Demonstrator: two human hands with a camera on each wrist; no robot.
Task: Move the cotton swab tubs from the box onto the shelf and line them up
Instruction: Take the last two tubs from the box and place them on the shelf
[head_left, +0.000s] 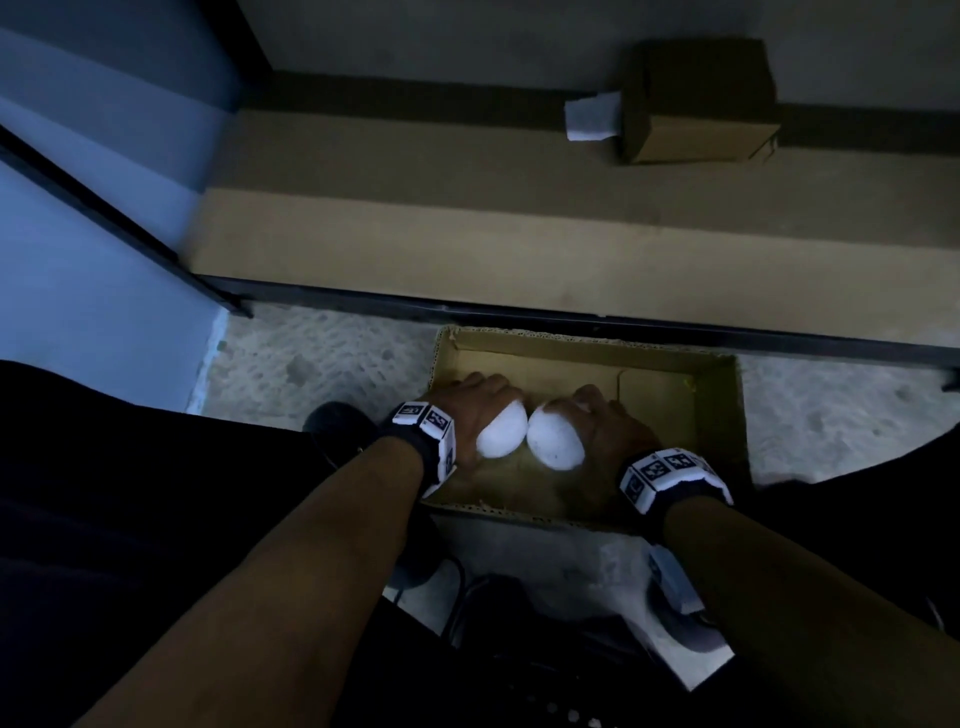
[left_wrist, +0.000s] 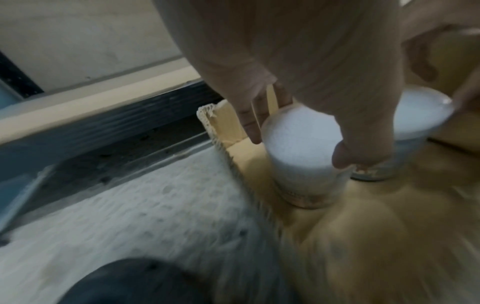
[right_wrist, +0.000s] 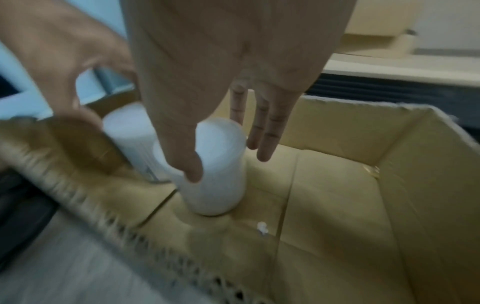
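Hands on 2 white tubs inside the cardboard box (head_left: 724, 415).

Left hand (head_left: 467, 410) reaches down into the box's left end, forearm slanting in from the lower left, fingers (left_wrist: 249, 121) spread on the far side of the left tub (head_left: 501, 432) and thumb on its near side, so the hand grips it from above; the tub's base rests on the box floor close to the left wall. Just right of it, touching or nearly so, stands the right tub (head_left: 556, 435), near the middle of the box. Right hand (head_left: 605, 421) comes down over it, thumb pressed on the near side and fingers (right_wrist: 265, 131) straight and close together beyond the far side; whether they touch it I cannot tell. Past the box's far wall runs the shelf (head_left: 519, 244), and on it, beyond the box's right end, sits a small brown carton (head_left: 701, 104).
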